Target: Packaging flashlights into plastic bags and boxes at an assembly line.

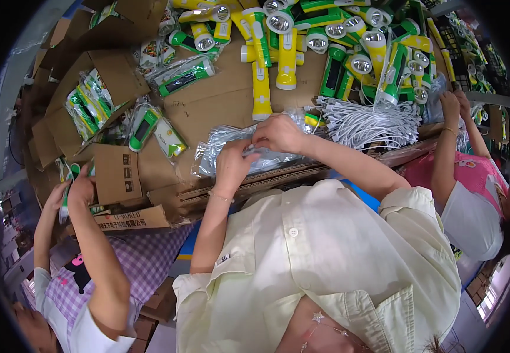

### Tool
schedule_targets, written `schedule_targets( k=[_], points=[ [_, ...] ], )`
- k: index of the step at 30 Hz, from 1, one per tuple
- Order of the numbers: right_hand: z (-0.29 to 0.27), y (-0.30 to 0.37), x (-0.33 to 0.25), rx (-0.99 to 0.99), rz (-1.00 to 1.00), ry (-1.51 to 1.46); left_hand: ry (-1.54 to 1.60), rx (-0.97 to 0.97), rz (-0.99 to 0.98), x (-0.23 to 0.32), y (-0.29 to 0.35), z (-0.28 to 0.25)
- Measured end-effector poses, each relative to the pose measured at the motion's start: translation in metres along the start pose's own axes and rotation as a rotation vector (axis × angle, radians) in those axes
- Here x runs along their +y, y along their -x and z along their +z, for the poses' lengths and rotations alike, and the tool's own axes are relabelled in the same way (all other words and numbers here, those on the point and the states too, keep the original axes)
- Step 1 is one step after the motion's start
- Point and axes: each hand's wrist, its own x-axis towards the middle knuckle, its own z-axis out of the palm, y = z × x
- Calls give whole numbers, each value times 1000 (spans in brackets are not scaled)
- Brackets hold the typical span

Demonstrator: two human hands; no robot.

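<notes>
Your left hand (235,159) and right hand (281,134) pinch narrowly at clear plastic bags (208,155) — the pile lies left to right mid-frame, its left end nearer your left hand.

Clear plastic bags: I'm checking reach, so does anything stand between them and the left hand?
Nothing visible does: the left hand is over the clear plastic bags, and the white cables lie off to the right.

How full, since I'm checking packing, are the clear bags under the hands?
Apparently empty: the clear bags lie flat, overlapping, with nothing bulky showing inside.
</notes>
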Motion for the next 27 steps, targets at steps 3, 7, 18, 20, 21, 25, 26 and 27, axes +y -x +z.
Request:
schedule_targets(
  k=[3, 7, 18, 20, 21, 25, 26, 27],
  points=[
    [-13, 10, -11, 115, -30, -30, 28, -42, -45, 8, -2, 0],
    [-32, 15, -20, 236, -90, -90, 283, -77, -92, 6, -4, -9],
    [-56, 50, -33, 160, -184, 228, -21, 27, 61, 41, 18, -20],
    [-65, 61, -18, -83, -104, 417, -120, 59, 81, 38, 23, -30],
    [-67, 62, -18, -86, -113, 417, -181, 64, 119, 28, 26, -31],
    [-68, 55, -34, 29, -234, 332, -146, 285, 269, 36, 18, -23],
    [-67, 50, -40, 53, -257, 334, -145, 286, 262, 43, 18, -20],
    [-69, 46, -49, 40, -283, 305, -81, 186, 120, 49, 17, -17]
  ],
)
